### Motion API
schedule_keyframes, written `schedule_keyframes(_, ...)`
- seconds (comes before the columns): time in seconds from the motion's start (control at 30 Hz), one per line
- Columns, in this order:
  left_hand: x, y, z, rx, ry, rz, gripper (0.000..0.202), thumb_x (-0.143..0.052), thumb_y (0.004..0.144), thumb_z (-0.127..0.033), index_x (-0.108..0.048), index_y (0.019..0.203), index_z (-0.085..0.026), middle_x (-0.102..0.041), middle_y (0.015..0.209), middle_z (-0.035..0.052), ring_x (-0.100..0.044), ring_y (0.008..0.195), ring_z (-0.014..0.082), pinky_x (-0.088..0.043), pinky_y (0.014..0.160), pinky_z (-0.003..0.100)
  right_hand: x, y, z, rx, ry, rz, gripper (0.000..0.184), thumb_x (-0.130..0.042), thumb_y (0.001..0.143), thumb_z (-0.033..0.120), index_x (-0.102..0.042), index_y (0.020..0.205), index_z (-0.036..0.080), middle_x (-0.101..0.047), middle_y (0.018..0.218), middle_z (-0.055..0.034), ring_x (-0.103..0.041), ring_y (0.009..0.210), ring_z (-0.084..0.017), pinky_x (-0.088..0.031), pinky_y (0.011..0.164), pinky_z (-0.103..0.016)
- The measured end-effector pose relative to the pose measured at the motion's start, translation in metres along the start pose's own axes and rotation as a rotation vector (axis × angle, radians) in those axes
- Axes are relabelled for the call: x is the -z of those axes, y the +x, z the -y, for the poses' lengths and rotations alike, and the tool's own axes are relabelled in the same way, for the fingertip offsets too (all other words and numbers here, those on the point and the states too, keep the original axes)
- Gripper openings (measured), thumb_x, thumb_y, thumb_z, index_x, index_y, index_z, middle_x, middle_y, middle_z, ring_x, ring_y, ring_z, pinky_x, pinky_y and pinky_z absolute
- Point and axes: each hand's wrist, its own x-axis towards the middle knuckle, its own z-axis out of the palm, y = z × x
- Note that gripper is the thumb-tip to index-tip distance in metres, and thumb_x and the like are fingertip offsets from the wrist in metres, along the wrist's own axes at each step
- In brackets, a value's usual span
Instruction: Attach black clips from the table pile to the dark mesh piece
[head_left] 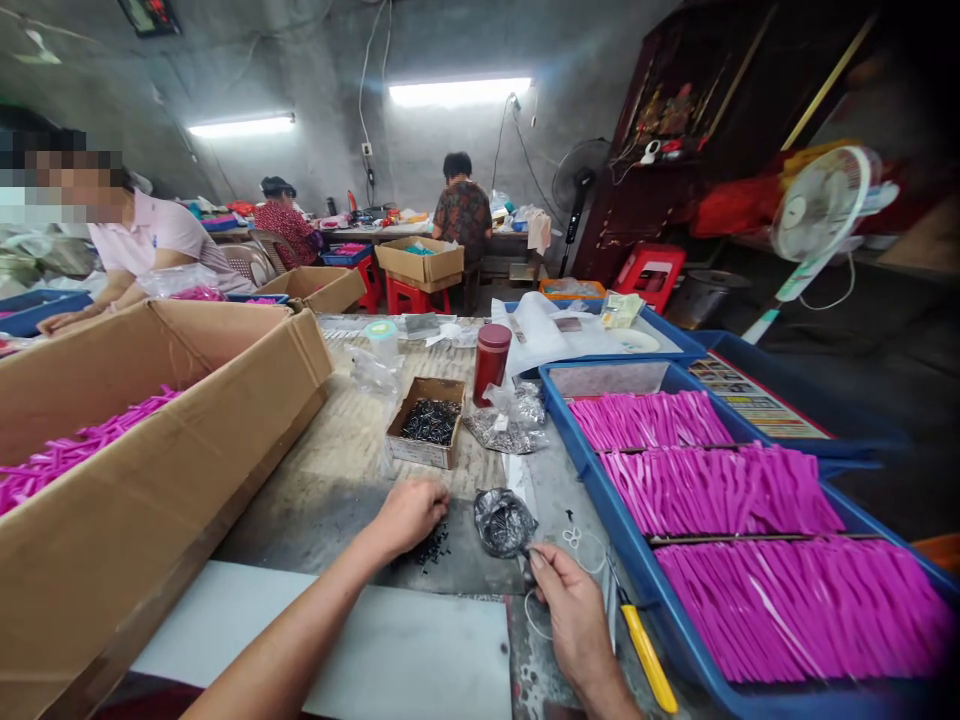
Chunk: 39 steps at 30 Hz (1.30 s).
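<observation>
My left hand (414, 512) is over the worktop with its fingers curled together, at the edge of a loose pile of small black pieces (429, 548). What its fingertips hold, if anything, is hidden. My right hand (574, 610) pinches the short handle of a round scoop-like thing (504, 522) wrapped or lined in shiny black plastic. Beyond my hands stands a small cardboard box (421, 455) with many tiny black pieces inside. A clear plastic bag of small metallic-looking parts (506, 430) lies beside it.
A large carton (187, 440) of magenta strips stands left; a blue tray (574, 420) with rows of magenta strips (720, 490) stands right. A yellow-handled tool (646, 655) lies by the tray. A dark red jar (491, 362) stands behind. Several people sit farther back.
</observation>
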Motion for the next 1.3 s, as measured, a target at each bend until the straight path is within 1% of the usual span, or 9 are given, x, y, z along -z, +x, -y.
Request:
schedule_keyframes(0.17,-0.007,-0.004,-0.005,0.017,0.205,0.155,0.012,-0.047,0.065,-0.015,-0.059,0.068,-0.017,-0.059,0.075,0.0053,-0.053,0.074,0.0186,-0.037,0.061,0.024,-0.002,-0.001,0.0,0.007,0.019,0.016,0.023,-0.055,0.062,0.034,-0.063,0.07,0.014,-0.05,0.049,0.002,-0.042,0.046,-0.012,-0.032,0.044,-0.022)
schedule_keyframes(0.43,-0.011,-0.006,-0.014,0.043,0.224,0.145,0.019,-0.04,0.067,-0.009,-0.057,0.067,-0.016,-0.058,0.076,0.0061,-0.053,0.076,0.0182,-0.037,0.062,0.024,-0.003,-0.002,-0.005,0.019,-0.004,0.01,0.022,-0.055,0.063,0.033,-0.063,0.07,0.014,-0.049,0.049,0.0023,-0.041,0.046,-0.012,-0.032,0.044,-0.022)
schedule_keyframes(0.57,-0.01,-0.016,-0.027,-0.004,0.066,0.06,0.018,-0.041,0.064,-0.009,-0.057,0.064,-0.017,-0.057,0.063,0.0015,-0.051,0.064,0.0147,-0.035,0.057,0.021,-0.004,-0.003,-0.003,0.011,-0.014,0.035,0.022,-0.054,0.064,0.034,-0.062,0.068,0.014,-0.049,0.05,0.0023,-0.042,0.047,-0.012,-0.034,0.046,-0.022)
schedule_keyframes(0.67,-0.015,-0.025,-0.039,-0.047,-0.145,0.031,0.019,-0.039,0.062,-0.007,-0.056,0.061,-0.016,-0.048,0.047,-0.0041,-0.043,0.046,0.0086,-0.03,0.046,0.017,-0.008,-0.006,0.0,0.031,-0.026,0.084,0.021,-0.053,0.065,0.034,-0.06,0.065,0.014,-0.05,0.052,0.0018,-0.043,0.051,-0.013,-0.036,0.049,-0.022)
schedule_keyframes(0.73,-0.02,-0.03,-0.045,-0.065,-0.26,0.021,0.02,-0.039,0.06,-0.005,-0.056,0.059,-0.015,-0.043,0.045,-0.0057,-0.038,0.042,0.0066,-0.027,0.043,0.016,-0.011,-0.008,0.001,0.061,-0.052,0.122,0.021,-0.053,0.066,0.034,-0.06,0.065,0.015,-0.052,0.054,0.0012,-0.045,0.053,-0.013,-0.037,0.051,-0.022)
schedule_keyframes(0.9,-0.032,-0.035,-0.052,-0.097,-0.415,-0.002,0.019,-0.04,0.065,-0.008,-0.058,0.062,-0.015,-0.05,0.051,-0.0036,-0.044,0.048,0.0076,-0.033,0.049,0.015,-0.015,-0.009,-0.003,0.109,-0.114,0.228,0.022,-0.05,0.07,0.033,-0.062,0.069,0.014,-0.055,0.058,-0.0005,-0.047,0.057,-0.014,-0.037,0.053,-0.022)
schedule_keyframes(1.0,-0.036,-0.036,-0.051,-0.101,-0.449,-0.02,0.018,-0.041,0.068,-0.01,-0.058,0.064,-0.016,-0.054,0.058,-0.0017,-0.048,0.056,0.0095,-0.036,0.055,0.016,-0.015,-0.009,-0.003,0.098,-0.117,0.212,0.022,-0.05,0.069,0.033,-0.061,0.066,0.015,-0.054,0.057,-0.0002,-0.047,0.056,-0.014,-0.037,0.052,-0.022)
schedule_keyframes(1.13,-0.039,-0.037,-0.049,-0.086,-0.513,-0.001,0.017,-0.039,0.069,-0.009,-0.053,0.075,-0.017,-0.053,0.061,-0.0026,-0.047,0.056,0.0091,-0.036,0.054,0.016,-0.015,-0.009,-0.004,0.083,-0.121,0.207,0.02,-0.051,0.068,0.033,-0.059,0.064,0.015,-0.055,0.058,0.0,-0.047,0.057,-0.014,-0.036,0.053,-0.022)
schedule_keyframes(1.3,-0.039,-0.037,-0.049,-0.146,-0.512,-0.004,0.022,-0.035,0.069,-0.005,-0.047,0.081,-0.018,-0.052,0.07,-0.0013,-0.048,0.064,0.0101,-0.038,0.061,0.018,-0.016,-0.01,-0.006,0.117,-0.189,0.217,0.013,-0.051,0.069,0.026,-0.058,0.068,0.016,-0.056,0.06,0.0008,-0.048,0.056,-0.013,-0.036,0.053,-0.021)
